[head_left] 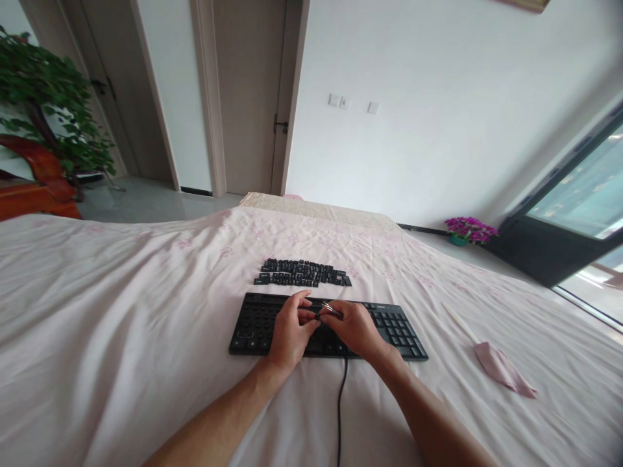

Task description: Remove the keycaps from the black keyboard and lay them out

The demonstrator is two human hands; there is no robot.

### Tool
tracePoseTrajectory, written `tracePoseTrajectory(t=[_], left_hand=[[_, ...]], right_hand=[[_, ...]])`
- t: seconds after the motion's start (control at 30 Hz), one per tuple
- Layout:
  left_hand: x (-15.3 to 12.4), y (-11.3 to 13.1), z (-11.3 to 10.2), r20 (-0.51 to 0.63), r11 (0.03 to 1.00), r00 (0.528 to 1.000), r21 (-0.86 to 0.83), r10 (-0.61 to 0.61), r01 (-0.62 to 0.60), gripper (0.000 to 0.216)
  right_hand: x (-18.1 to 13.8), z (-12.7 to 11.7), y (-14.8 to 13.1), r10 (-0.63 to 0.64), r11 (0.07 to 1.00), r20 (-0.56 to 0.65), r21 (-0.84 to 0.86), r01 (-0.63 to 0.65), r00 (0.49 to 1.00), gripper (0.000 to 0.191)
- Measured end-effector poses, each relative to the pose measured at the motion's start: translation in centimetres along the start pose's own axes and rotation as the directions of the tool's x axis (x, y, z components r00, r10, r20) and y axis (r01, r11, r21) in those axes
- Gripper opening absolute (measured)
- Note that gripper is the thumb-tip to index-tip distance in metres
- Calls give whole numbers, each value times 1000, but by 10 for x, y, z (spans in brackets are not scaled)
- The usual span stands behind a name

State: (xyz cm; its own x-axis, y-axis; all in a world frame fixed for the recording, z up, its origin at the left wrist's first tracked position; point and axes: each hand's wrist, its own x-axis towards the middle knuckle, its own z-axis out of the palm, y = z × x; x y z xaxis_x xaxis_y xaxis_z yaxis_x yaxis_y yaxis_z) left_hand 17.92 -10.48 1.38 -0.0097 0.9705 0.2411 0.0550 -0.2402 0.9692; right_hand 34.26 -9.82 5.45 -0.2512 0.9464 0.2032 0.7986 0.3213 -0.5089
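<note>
A black keyboard [396,329] lies on the bedspread, with many of its keycaps off on the left and middle part. My left hand [292,329] is over its middle, thumb and fingertips pinched on a small black keycap [318,316]. Close against it, my right hand [355,329] grips slim silver tweezers [331,309], their thin prongs pointing up and left. The right fingertips also meet the keycap. Just beyond the keyboard, loose black keycaps [302,274] are laid out in rows. My fingers hide part of the keyboard's middle.
A black cable [341,408] runs from the keyboard toward me. To the right lies a pale stick with a pink cloth [503,368]. The pale pink bedspread [146,311] has folds. Purple flowers [470,228] and a leafy plant [53,97] stand beyond the bed.
</note>
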Motion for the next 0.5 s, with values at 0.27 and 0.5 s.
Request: tracePoseTrajectory(t=[0.27, 0.5], left_hand=[[0, -3, 1, 35, 982, 992, 143, 117, -121, 40], [1, 0, 0, 80, 963, 985, 211, 152, -166, 35]], right_hand=[[62, -3, 33, 207, 958, -60, -191, -214, 977, 19], [87, 8, 44, 253, 935, -24, -251, -251, 967, 17]])
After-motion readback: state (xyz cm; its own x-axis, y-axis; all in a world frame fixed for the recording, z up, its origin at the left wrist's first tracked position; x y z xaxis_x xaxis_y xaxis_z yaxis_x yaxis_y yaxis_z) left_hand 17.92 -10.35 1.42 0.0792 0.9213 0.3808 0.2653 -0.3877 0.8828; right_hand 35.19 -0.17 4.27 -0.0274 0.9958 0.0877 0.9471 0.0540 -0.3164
